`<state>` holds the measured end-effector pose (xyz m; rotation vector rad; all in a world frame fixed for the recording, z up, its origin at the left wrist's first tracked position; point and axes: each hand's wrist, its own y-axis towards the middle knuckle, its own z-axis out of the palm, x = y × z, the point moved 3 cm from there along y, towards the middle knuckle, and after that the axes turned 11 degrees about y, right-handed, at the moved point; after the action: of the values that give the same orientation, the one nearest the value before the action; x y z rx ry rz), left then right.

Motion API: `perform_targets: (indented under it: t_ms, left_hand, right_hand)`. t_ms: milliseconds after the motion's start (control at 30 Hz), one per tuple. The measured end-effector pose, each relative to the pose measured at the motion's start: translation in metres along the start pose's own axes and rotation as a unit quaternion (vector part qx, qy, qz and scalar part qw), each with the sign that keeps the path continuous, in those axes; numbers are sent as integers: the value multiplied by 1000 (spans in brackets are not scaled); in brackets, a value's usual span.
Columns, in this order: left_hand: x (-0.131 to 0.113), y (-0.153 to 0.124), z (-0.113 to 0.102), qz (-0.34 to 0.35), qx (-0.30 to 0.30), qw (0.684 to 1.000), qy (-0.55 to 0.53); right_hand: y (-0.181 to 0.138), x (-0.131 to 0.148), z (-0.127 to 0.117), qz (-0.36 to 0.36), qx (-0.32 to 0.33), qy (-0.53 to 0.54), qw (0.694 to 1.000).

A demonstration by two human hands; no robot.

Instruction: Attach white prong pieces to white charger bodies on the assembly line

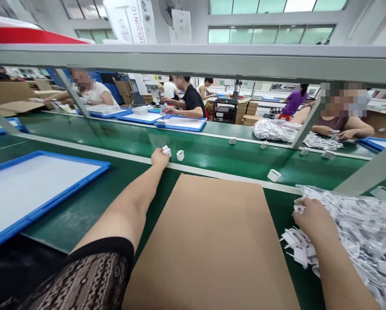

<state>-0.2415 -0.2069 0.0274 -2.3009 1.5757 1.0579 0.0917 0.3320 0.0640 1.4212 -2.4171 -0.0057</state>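
Stretched out over the green conveyor belt (pixel 212 160), my left hand (pixel 160 158) is closed on a white plug adapter (pixel 166 150), its metal pins pointing up. Just right of it a white plastic housing (pixel 180 155) stands on the belt, apart from the hand. My right hand (pixel 315 217) is at the edge of a clear plastic bag (pixel 364 232) full of white parts. Its fingers close around a small white plug part (pixel 299 208), partly hidden by them. Below that hand lies a loose pile of white plug parts (pixel 298 247) with pins.
A brown cardboard sheet (pixel 212 241) lies in front of me. To the left is a blue-rimmed tray (pixel 73 156). More white housings (pixel 273 175) sit along the belt. A metal frame bar (pixel 193 60) crosses above. Several people work across the belt, one beside another bag (pixel 273 130).
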Motion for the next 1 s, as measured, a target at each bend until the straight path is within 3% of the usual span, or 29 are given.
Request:
perform_targets:
  t_ms: [133,267,367,533,667,733,833,933,1000]
  left_hand:
    - [10,5,1,-3,-5,1000,4]
    - [14,-10,-7,6,-76,997,11]
    - [8,-22,-6,45,-79,996,19]
    - [-13,-21,4,45,-4,998,36]
    - [-40,-34,2,58,39,997,25]
    - [-58,-57,3,106,69,992,5]
    - [-85,-115,5,185,139,972,-30]
    - [-101,-191,1,249,236,937,-69]
    - [-108,-240,-5,309,320,889,-112]
  right_hand:
    - [-1,1,4,-16,10,19,1000]
    - [-6,12,-6,-34,-51,48,997]
    - [-11,26,-15,-39,-65,80,994]
    - [-29,54,-15,-80,5,202,976]
    - [-54,81,-6,-170,94,262,945]
    - [-65,93,-4,-216,122,261,933]
    - [-73,102,-3,-244,161,216,932]
    - [-74,99,-2,-197,207,251,925]
    - [-72,93,-2,-156,235,315,906]
